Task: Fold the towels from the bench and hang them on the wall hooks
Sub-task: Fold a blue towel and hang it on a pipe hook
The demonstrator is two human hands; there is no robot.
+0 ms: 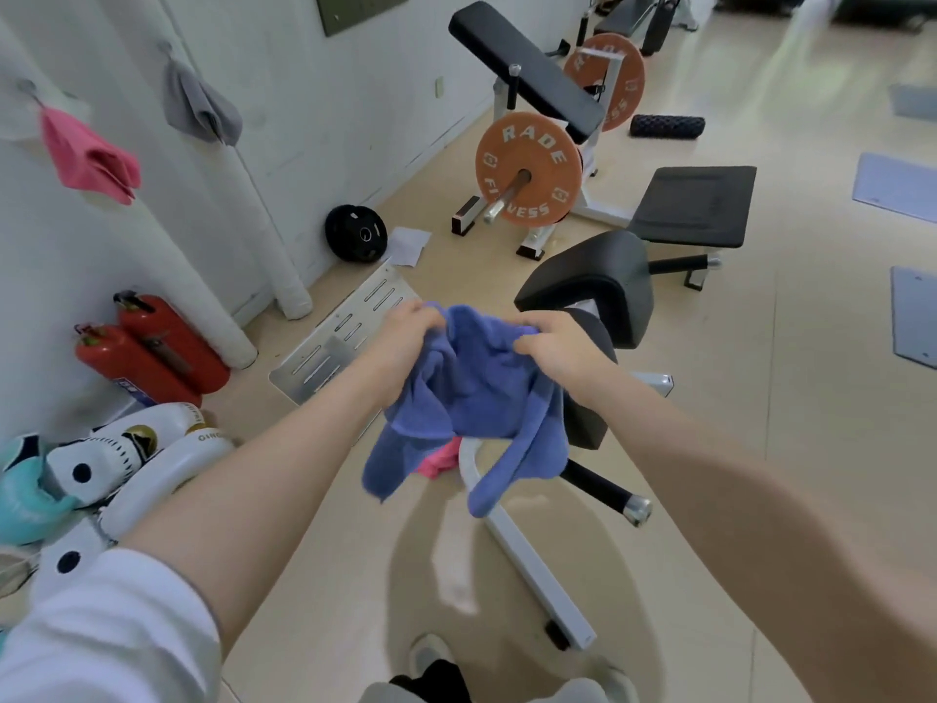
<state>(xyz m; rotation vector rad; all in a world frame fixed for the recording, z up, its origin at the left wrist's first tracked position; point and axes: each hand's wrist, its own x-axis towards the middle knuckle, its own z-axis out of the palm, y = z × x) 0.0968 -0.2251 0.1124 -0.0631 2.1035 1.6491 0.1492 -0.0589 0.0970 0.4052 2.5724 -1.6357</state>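
Observation:
A crumpled blue towel point(471, 393) hangs in the air in front of me. My left hand point(405, 332) grips its upper left edge and my right hand point(552, 342) grips its upper right edge. Behind and below the towel stands the black padded bench point(598, 291). A bit of a pink towel point(438, 461) shows beneath the blue one, near the bench frame. On the white wall at the left, a pink towel point(88, 157) and a grey towel point(200, 106) each hang from a hook.
Two red fire extinguishers point(152, 347) lie by the wall. White and teal boxing gloves point(101, 469) are piled at the lower left. A slotted metal plate point(339, 337) lies on the floor. A weight machine with orange plates point(527, 170) stands farther back, a black plate point(355, 233) by the wall.

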